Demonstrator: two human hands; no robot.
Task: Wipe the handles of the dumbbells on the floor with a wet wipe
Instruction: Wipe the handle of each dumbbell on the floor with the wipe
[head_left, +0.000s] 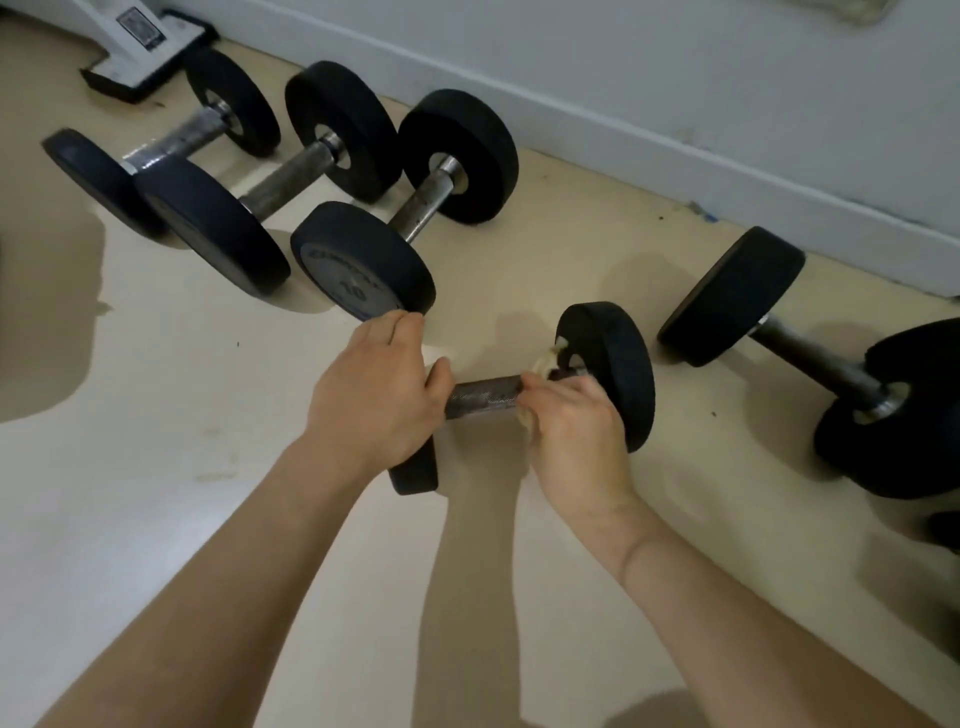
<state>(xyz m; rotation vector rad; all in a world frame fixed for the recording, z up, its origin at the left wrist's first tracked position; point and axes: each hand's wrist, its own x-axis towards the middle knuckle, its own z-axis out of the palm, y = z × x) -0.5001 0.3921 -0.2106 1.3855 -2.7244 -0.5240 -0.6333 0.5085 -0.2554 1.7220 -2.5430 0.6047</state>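
A small black dumbbell lies on the floor in the middle. Its knurled metal handle shows between my hands. My left hand grips the dumbbell's near weight, which is mostly hidden under it. My right hand is curled round the far end of the handle with a pale wet wipe wrapped there; only bits of the wipe stick out.
Three larger dumbbells lie side by side at the back left; another dumbbell lies at the right. A white baseboard and wall run behind them. A white machine base stands at the top left. Beige floor spreads nearer me.
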